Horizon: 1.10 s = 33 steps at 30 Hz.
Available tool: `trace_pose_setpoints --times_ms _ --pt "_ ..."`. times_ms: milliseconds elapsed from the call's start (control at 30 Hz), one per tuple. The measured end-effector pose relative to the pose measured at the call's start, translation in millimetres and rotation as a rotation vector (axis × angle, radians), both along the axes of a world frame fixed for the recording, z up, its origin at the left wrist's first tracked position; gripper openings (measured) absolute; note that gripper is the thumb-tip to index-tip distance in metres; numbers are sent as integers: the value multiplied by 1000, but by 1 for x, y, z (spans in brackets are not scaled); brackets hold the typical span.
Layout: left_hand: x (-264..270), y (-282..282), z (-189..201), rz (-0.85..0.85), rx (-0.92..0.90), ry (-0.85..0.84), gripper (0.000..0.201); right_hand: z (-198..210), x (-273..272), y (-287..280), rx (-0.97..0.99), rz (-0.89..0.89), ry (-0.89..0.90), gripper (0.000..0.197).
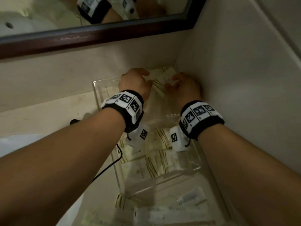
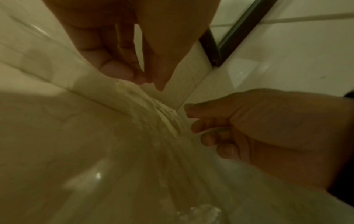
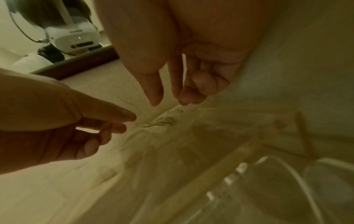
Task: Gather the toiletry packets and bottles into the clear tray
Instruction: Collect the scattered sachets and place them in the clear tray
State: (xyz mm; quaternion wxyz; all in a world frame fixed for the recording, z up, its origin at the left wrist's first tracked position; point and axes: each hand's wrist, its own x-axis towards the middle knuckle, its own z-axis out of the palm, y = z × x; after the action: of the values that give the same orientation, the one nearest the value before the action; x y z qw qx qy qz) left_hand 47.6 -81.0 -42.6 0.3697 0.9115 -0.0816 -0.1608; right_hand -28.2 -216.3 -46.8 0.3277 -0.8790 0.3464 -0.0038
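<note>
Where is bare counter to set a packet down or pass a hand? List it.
Bare counter lies left of the clear tray, bordered by the back wall and the basin rim. Crowded: the tray's near half, stacked with striped packets, the far corner where both hands work, and the packets in front of the tray.

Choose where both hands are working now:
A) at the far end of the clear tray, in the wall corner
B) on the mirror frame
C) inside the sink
A: the left hand and right hand meet over a striped packet at the clear tray's far end.
</note>
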Motion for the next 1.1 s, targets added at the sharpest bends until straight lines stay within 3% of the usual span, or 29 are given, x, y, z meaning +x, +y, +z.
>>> trace_pose_setpoints --times_ms 133,400,567,833,1100 --pt "12 -8 -14 -7 101 31 40 -14 11 0 1 10 21 46" --pt "22 -17 -14 12 201 34 17 -21 19 -1 -72 36 42 12" --pt "11 -9 -12 -2 237 14 21 -12 12 5 -103 39 59 20" --pt "-45 40 2 -100 205 -53 14 0 -46 28 -116 12 -15 17" --pt "-113 85 16 -109 208 -18 9 1 -111 46 -105 6 53 14"
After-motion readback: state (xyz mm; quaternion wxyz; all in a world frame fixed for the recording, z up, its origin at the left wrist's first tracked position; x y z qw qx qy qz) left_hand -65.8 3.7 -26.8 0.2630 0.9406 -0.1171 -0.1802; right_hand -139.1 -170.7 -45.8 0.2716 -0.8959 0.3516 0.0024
